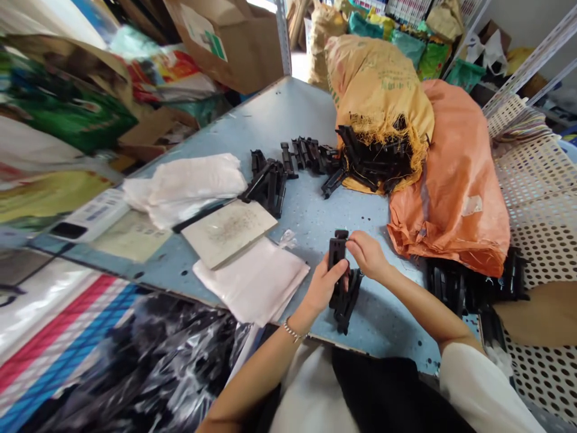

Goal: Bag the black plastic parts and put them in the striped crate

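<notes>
My left hand (321,284) is wrapped around a long black plastic part (336,251) with small holes in its face, its thumb lying across the front. At the upper end of that part, my right hand (367,254) is closed, thumb and fingertips pinching its edge; anything small between those fingertips is hidden. Just below my hands, another black plastic part (346,313) lies on the blue table (306,231) near its front edge. A stack of clear plastic bags (256,285) is left of my left hand, with a pale flat board (229,231) on top.
Several black parts (270,186) lie in a pile behind the board. A yellow woven sack (378,78) spills more of them, beside an orange sack (464,174). White folded bags (193,180) and a white device (92,216) sit left. A perforated white basket (545,240) stands right.
</notes>
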Available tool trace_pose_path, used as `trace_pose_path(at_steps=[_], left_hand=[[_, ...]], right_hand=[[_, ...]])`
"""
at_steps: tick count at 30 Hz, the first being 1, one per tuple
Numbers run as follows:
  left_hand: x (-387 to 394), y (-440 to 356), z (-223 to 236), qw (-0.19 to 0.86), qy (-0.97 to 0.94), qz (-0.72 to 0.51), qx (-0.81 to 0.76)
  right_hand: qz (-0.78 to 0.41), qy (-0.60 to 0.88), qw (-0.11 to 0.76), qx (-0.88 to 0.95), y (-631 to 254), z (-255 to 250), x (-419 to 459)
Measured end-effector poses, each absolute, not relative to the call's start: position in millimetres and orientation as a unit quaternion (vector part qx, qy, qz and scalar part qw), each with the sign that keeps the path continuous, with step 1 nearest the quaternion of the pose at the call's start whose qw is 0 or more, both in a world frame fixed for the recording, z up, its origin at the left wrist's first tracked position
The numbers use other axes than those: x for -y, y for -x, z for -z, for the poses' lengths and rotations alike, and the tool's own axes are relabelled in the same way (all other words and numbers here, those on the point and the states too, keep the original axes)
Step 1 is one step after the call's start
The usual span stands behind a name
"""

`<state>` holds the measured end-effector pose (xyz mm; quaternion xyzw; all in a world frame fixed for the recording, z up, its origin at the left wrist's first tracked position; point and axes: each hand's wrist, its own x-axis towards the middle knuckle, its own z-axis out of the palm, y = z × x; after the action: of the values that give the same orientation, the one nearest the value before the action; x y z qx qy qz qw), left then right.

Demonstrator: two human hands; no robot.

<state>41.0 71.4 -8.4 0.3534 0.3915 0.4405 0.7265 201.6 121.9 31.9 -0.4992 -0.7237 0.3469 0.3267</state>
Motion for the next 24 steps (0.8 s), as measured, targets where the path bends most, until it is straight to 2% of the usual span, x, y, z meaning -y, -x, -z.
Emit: trace_pose_path(at_steps=[2, 4, 6, 11, 15, 18, 21, 23, 24], left_hand=[[-75, -38, 9, 0.679, -0.380, -0.459, -0.429], [-81, -33, 10, 0.665, -0.376, -0.469, -0.443], [-85, -29, 9, 0.687, -0.328, -0.472, -0.445], [-88, -26, 2, 0.756, -0.241, -0.453, -0.406], [-85, -28, 0, 0.766, -0.235, -0.444, -0.401], [-78, -30, 0, 0.764, -0.248, -0.425, -0.417], [-69, -28, -2, 0.626, -0.343, -0.527, -0.460], [-67, -26, -4, 0.530, -0.406, -0.578, -0.469], [-67, -25, -6, 0.521, -0.417, -0.579, -0.467]], right_hand=[[-0.471, 0.491, 0.303, 0.668, -191, -28, -121], [-0.525, 0.471, 0.277, 0.652, -187, -23, -110], [-0.469, 0.448, 0.253, 0.717, -186, -20, -93], [-0.209, 0.414, 0.158, 0.872, -184, -13, -49], [-0.149, 0.384, 0.147, 0.899, -182, -13, -44], [-0.253, 0.400, 0.184, 0.861, -178, -11, -45], [-0.421, 0.449, 0.221, 0.757, -172, -6, -44], [-0.501, 0.449, 0.206, 0.711, -172, -7, -43], [-0.515, 0.439, 0.196, 0.710, -174, -9, -45]])
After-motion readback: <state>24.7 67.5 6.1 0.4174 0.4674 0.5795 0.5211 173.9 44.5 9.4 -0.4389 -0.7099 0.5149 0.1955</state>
